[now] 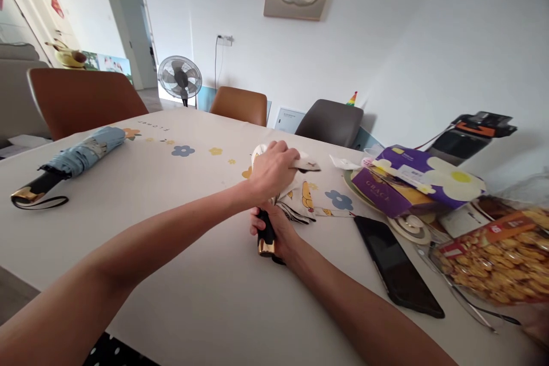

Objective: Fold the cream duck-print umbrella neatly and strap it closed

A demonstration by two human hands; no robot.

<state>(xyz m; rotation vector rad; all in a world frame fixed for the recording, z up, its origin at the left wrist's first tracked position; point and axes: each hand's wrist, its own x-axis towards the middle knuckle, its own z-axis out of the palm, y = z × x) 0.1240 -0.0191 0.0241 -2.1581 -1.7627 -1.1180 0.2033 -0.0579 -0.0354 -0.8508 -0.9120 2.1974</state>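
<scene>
A cream folding umbrella (295,197) with yellow cartoon prints is in front of me, its canopy loose and partly folded. My right hand (281,229) is wrapped round its black handle (265,231), which has a gold end facing me. Higher up, my left hand (274,167) is closed round the canopy cloth, and a flap of the fabric sticks out to the right of the fingers. The canopy's strap (334,213) stretches out over the table on the right. My left hand hides much of the upper part of the umbrella.
On the left of the table (193,274) lies a blue folded umbrella (92,151) with a black handle. A black phone (397,263), a purple tissue box (412,177), glasses (467,297) and a bag of snacks (497,257) crowd the right side. Chairs line the far edge.
</scene>
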